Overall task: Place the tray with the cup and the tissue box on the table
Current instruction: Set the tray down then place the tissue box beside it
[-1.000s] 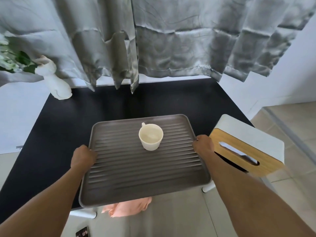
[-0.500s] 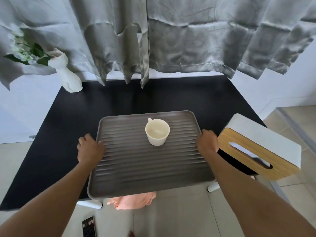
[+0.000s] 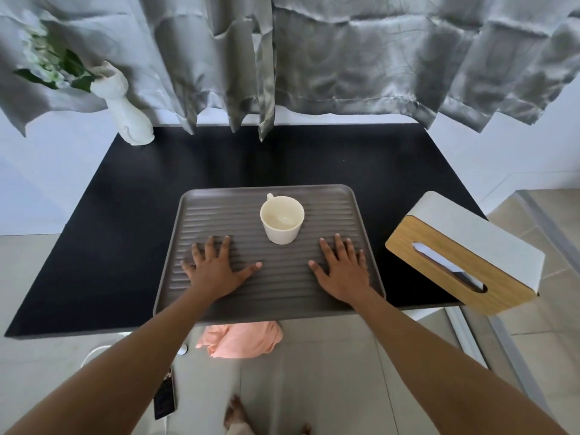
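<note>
Fingers (image 3: 226, 246) of both hands are spread wide and pressed flat, holding nothing. Beneath everything lies the black surface (image 3: 125, 233). On it sits the ribbed grey tray (image 3: 276, 296), its near edge jutting past the surface's front edge. The tissue box (image 3: 464, 252), white with a wooden slotted top, stands tilted just right of the tray at the surface's right corner. The left hand (image 3: 216, 270) and right hand (image 3: 343, 271) rest palm-down on the tray. The cream cup (image 3: 281, 219) stands upright on the tray beyond the hands.
</note>
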The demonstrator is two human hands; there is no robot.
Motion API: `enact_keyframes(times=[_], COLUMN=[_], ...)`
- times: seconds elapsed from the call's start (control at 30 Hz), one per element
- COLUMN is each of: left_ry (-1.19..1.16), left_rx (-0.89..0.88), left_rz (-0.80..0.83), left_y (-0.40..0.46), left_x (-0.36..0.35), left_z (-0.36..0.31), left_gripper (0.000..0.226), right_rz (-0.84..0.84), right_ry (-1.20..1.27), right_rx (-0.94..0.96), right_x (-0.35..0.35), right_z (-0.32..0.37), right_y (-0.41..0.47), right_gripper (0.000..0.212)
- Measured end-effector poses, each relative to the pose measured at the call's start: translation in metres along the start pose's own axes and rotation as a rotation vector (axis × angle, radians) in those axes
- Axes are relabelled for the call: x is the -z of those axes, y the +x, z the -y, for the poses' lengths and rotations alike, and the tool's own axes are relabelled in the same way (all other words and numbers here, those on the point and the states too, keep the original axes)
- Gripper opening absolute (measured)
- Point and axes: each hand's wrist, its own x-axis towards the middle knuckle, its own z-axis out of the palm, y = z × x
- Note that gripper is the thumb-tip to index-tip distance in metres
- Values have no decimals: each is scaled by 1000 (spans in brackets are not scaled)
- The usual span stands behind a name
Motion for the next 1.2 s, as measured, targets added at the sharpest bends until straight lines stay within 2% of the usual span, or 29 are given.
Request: enact_keyframes(times=[0.37, 1.2], left_ry=[35, 34], left_rx=[59, 12], left_rz=[42, 83], left_y=[17, 206], left_x=[-2, 69], left_z=[-7, -67], left_gripper=[112, 114], right_rz=[67, 211], right_ry=[0, -13], right_rx=[11, -100], right_x=[10, 92], right_z=[-2, 4], right_y=[23, 217], right_gripper=[72, 75])
